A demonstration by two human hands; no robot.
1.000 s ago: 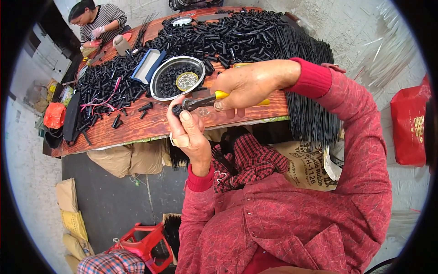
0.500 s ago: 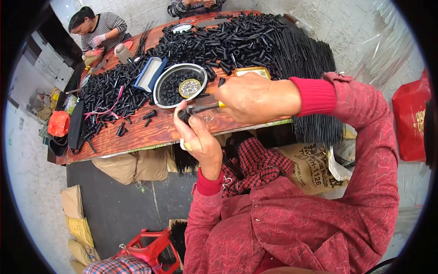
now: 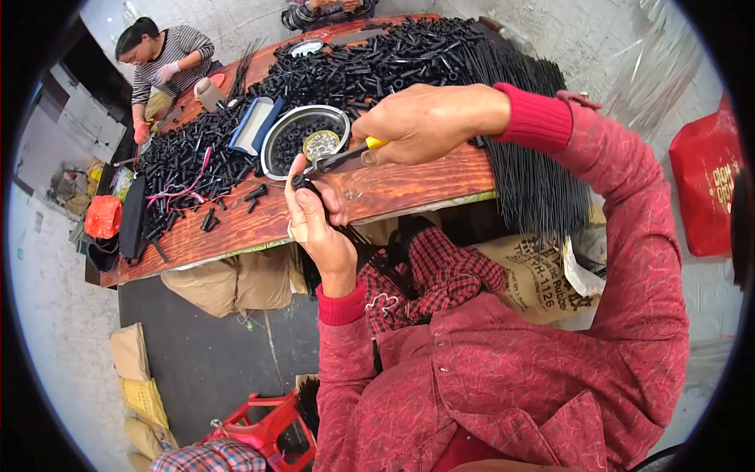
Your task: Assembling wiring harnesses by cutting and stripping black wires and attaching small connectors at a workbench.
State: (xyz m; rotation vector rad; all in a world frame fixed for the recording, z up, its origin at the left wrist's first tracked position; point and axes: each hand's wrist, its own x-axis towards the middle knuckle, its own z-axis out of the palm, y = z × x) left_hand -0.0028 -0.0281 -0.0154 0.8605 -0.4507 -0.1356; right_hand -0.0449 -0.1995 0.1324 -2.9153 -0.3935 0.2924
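Note:
My right hand [image 3: 432, 122] is closed round a metal hand tool [image 3: 344, 157] with a yellow handle, like pliers. Its tip meets a small black rubber-like piece [image 3: 299, 182], pinched between the thumb and fingers of my left hand [image 3: 321, 234]. The piece is mostly covered by my fingers, and black strands seem to hang below that hand. Just beyond stands a metal bowl [image 3: 266, 153] of small black rings. Inside it sits a small round tin [image 3: 306, 140] of shiny silvery bits.
Heaps of black tubular parts [image 3: 370, 71] cover the red-brown table [image 3: 425, 185]. Long black rods [image 3: 535, 149] overhang its right end. A blue-and-white tray [image 3: 255, 126] lies left of the bowl. Across the table, a gloved co-worker [image 3: 169, 63] works. A red stool [image 3: 271, 429] stands at lower left.
Both hands have shifted slightly left, and my right hand has risen. The tool now slants down toward the black piece. The gloved co-worker's one hand has moved down and left.

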